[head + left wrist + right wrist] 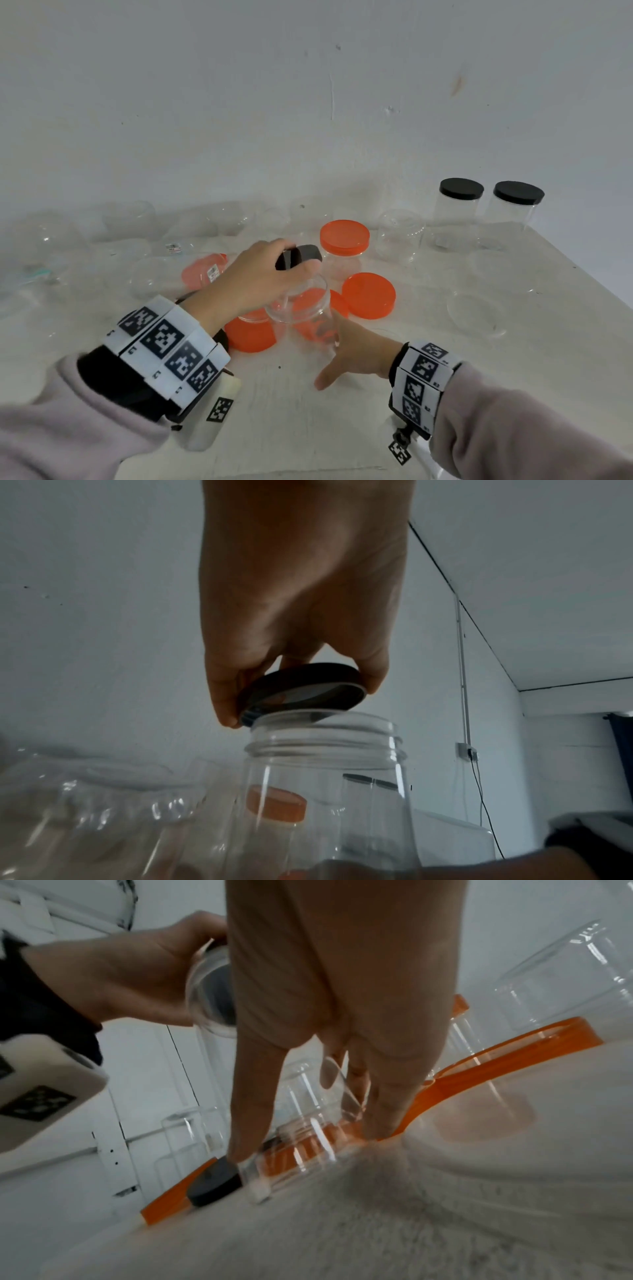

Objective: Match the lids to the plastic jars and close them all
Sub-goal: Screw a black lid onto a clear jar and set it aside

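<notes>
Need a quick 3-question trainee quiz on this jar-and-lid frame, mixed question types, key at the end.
1. True or false: the black lid is already screwed flat onto the clear jar.
2. Multiple choice: what does the right hand do? A) grips an orange lid B) steadies the clear jar near its base C) rests idle on the table
3. Fill in: at the back right, ___ jars already wear black lids.

Key
1. False: the left hand holds it tilted over the jar's mouth.
2. B
3. Two
</notes>
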Demonstrator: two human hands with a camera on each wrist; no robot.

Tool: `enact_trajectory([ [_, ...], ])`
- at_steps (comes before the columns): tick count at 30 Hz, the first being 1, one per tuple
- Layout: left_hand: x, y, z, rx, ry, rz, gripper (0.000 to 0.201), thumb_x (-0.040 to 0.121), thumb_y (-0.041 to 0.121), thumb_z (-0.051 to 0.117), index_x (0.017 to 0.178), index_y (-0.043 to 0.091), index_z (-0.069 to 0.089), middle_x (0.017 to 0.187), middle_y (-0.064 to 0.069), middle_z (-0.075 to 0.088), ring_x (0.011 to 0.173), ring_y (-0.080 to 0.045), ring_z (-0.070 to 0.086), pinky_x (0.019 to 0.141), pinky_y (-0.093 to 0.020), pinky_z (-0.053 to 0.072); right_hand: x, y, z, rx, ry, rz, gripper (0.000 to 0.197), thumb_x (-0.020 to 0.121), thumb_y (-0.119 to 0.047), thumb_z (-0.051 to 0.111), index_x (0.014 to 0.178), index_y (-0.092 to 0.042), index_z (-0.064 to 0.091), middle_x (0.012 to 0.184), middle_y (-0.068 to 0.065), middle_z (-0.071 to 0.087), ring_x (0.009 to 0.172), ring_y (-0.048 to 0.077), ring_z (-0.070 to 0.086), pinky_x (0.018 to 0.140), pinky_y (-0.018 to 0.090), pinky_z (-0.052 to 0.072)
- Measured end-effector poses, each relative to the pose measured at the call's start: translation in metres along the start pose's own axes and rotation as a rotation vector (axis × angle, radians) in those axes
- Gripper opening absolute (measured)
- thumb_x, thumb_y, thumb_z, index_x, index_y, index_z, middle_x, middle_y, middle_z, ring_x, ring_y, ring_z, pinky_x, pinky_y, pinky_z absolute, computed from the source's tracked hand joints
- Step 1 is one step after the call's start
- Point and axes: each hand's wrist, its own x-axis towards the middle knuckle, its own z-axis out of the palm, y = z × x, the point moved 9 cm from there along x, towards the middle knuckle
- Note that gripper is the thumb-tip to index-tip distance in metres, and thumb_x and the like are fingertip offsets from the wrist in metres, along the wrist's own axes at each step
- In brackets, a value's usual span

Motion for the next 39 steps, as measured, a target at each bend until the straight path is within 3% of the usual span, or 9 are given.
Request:
enact_trajectory([
  [4,-0.01,-0.003,0.01,-0.033,-0.05,0.03,0.056,0.08,0.065,0.057,0.12,0.026,0.055,0.109,0.004,0.056,0.1,-0.013,0.055,0.075,-0.021,0.041,0.006,0.002,-0.006,-0.058,0.02,-0.003,0.093,0.063,-0.013,0.089,0.139,-0.023,0.037,0.118,-0.018,0.05,0.117,0.009,0.045,0.09,0.018,0.038],
  [7,-0.014,-0.005,0.018,-0.012,-0.069,0.041,0.061,0.081,0.06,0.059,0.129,0.023,0.051,0.118,0.002,0.052,0.109,-0.014,0.05,0.084,-0.024,0.039,0.008,0.002,-0.01,-0.093,0.048,-0.01,0.097,0.064,-0.01,0.088,0.144,-0.023,0.035,0.124,-0.015,0.053,0.121,0.012,0.046,0.099,0.024,0.04],
  [12,-0.017,-0.005,0.025,-0.016,-0.068,0.053,0.063,0.08,0.06,0.059,0.132,0.025,0.047,0.124,0.005,0.048,0.113,-0.011,0.043,0.085,-0.021,0.033,0.006,-0.007,-0.012,-0.039,0.006,-0.045,0.113,0.064,-0.016,0.089,0.151,-0.03,0.018,0.144,-0.011,0.04,0.132,0.012,0.038,0.112,0.035,0.033],
  [17,-0.017,-0.002,0.025,-0.028,-0.051,0.066,0.066,0.079,0.057,0.063,0.135,0.028,0.044,0.126,0.011,0.043,0.113,-0.005,0.038,0.076,-0.008,0.029,0.001,-0.023,-0.024,0.14,0.085,-0.126,0.112,0.06,-0.026,0.091,0.147,-0.041,0.021,0.135,-0.023,0.044,0.128,0.004,0.04,0.107,0.03,0.034],
  [24,-0.019,0.007,0.032,0.033,-0.06,0.106,0.082,0.077,0.055,0.067,0.144,0.023,0.033,0.139,0.011,0.034,0.116,0.002,0.025,0.09,-0.016,0.024,0.001,-0.023,-0.022,0.145,0.104,-0.156,0.101,0.062,-0.031,0.089,0.135,-0.052,0.023,0.13,-0.028,0.045,0.123,0.001,0.042,0.1,0.025,0.035],
  [30,-0.021,0.005,0.034,0.046,-0.077,0.083,0.087,0.076,0.057,0.066,0.146,0.022,0.029,0.146,0.009,0.03,0.129,-0.005,0.026,0.093,-0.018,0.024,0.002,-0.023,-0.022,0.138,0.09,-0.165,0.099,0.065,-0.029,0.088,0.135,-0.053,0.023,0.126,-0.033,0.045,0.115,-0.012,0.041,0.091,0.017,0.035],
  [34,-0.022,0.0,0.034,0.028,-0.099,0.056,0.099,0.074,0.061,0.066,0.151,0.023,0.017,0.154,0.008,0.022,0.139,-0.009,0.021,0.101,-0.022,0.024,0.0,-0.021,-0.022,0.073,0.074,-0.128,0.1,0.065,-0.032,0.088,0.133,-0.055,0.018,0.122,-0.038,0.04,0.116,-0.007,0.04,0.087,0.014,0.035],
  [37,-0.025,-0.009,0.028,-0.059,-0.097,0.022,0.108,0.069,0.065,0.068,0.152,0.026,0.01,0.153,0.013,0.022,0.138,-0.008,0.024,0.1,-0.022,0.025,-0.006,-0.021,-0.03,0.028,0.026,-0.103,0.11,0.065,-0.029,0.089,0.143,-0.047,0.013,0.132,-0.032,0.036,0.13,0.002,0.033,0.104,0.029,0.036],
  [39,-0.03,-0.015,0.027,-0.185,-0.099,0.02,0.116,0.059,0.071,0.068,0.151,0.033,0.009,0.138,0.029,0.027,0.126,0.004,0.029,0.095,-0.014,0.024,-0.013,-0.029,-0.041,0.023,0.007,-0.118,0.118,0.064,-0.024,0.09,0.148,-0.042,0.01,0.148,-0.022,0.029,0.139,0.006,0.027,0.114,0.038,0.03],
])
